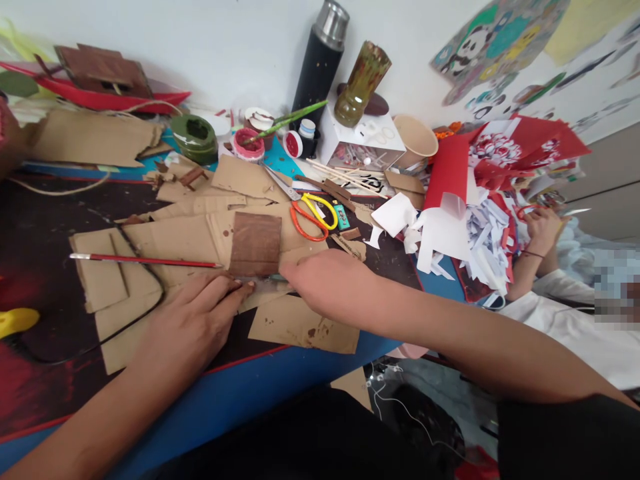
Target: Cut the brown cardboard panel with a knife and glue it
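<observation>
A brown-painted square of cardboard (255,243) lies on plain cardboard scraps (175,240) in the middle of the table. My left hand (193,325) rests palm down just below it, fingertips touching its lower edge. My right hand (333,280) reaches in from the right, its fingers curled at the square's lower right corner. Whether they pinch the edge or something small is unclear. A red-handled paintbrush (145,260) lies to the left, its tip at the square.
Orange and yellow scissors (313,212), paint pots (249,143), a green dish (195,137), a black flask (320,63), a glass bottle (361,83) and a paper cup (415,137) stand behind. Red and white paper scraps (475,213) pile at right, beside another person's hand (543,230).
</observation>
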The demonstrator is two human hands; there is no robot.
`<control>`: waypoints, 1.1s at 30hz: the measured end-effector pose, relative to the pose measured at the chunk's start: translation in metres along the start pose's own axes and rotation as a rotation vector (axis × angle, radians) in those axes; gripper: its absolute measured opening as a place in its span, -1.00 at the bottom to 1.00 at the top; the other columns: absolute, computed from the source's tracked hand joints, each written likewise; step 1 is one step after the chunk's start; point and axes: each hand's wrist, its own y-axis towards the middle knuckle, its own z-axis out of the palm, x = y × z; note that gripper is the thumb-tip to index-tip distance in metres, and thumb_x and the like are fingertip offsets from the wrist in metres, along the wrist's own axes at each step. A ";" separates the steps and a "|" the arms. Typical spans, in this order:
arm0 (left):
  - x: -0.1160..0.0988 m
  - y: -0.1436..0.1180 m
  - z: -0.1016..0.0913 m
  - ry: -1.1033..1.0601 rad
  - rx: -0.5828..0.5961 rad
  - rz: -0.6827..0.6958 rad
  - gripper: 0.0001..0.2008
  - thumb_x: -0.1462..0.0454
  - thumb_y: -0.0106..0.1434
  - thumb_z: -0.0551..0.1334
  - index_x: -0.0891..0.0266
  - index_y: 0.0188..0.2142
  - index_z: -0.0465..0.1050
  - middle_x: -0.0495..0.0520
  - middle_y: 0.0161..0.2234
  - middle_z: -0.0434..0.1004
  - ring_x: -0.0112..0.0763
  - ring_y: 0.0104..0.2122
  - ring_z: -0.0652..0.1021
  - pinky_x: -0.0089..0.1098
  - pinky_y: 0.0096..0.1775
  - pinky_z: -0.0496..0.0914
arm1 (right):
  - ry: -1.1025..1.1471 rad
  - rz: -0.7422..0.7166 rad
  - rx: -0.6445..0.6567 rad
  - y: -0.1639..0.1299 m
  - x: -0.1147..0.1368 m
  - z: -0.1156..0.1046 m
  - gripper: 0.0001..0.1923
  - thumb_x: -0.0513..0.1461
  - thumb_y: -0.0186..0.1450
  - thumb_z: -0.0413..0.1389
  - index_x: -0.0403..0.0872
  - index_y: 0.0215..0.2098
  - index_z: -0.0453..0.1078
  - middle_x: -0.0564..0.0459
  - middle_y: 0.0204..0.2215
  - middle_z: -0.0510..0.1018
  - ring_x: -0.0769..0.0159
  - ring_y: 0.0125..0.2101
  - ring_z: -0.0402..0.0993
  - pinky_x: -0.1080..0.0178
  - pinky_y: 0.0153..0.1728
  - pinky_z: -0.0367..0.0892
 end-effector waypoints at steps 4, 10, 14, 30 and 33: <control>0.000 -0.002 0.001 -0.024 0.005 -0.013 -0.50 0.41 0.49 0.10 0.17 0.33 0.55 0.24 -0.01 0.70 0.11 0.10 0.65 0.14 0.16 0.58 | -0.009 -0.020 0.022 0.004 0.000 -0.002 -0.72 -0.48 0.51 0.08 -0.15 0.07 0.52 -0.12 -0.19 0.76 0.12 -0.20 0.67 0.13 -0.38 0.16; 0.002 -0.005 0.004 -0.005 0.006 0.010 -0.51 0.40 0.51 0.07 0.22 0.33 0.53 0.27 0.01 0.70 0.13 0.15 0.64 0.16 0.18 0.58 | -0.036 -0.046 0.014 0.012 0.003 -0.002 -0.73 -0.47 0.50 0.11 -0.16 0.09 0.50 -0.13 -0.20 0.76 0.12 -0.22 0.68 0.14 -0.41 0.15; 0.003 -0.004 0.005 -0.015 0.005 0.016 -0.49 0.40 0.51 0.08 0.18 0.35 0.52 0.24 0.01 0.70 0.11 0.13 0.64 0.16 0.19 0.59 | -0.043 -0.045 0.010 0.014 0.004 -0.002 -0.72 -0.47 0.50 0.11 -0.17 0.11 0.51 -0.14 -0.22 0.76 0.12 -0.23 0.68 0.16 -0.39 0.21; 0.001 -0.005 0.004 -0.013 0.020 -0.011 -0.52 0.39 0.51 0.09 0.20 0.32 0.55 0.25 0.02 0.70 0.11 0.17 0.63 0.13 0.22 0.56 | -0.052 -0.048 -0.079 0.005 -0.001 -0.001 -0.79 -0.43 0.55 0.08 -0.12 0.04 0.50 -0.14 -0.18 0.76 0.10 -0.21 0.70 0.16 -0.35 0.26; 0.001 -0.004 0.004 -0.020 0.017 -0.007 -0.50 0.40 0.51 0.08 0.19 0.33 0.54 0.26 0.02 0.72 0.12 0.18 0.64 0.17 0.22 0.56 | -0.041 -0.040 -0.095 0.005 0.000 -0.002 -0.82 -0.40 0.56 0.09 -0.11 0.05 0.48 -0.13 -0.14 0.77 0.11 -0.23 0.71 0.16 -0.37 0.27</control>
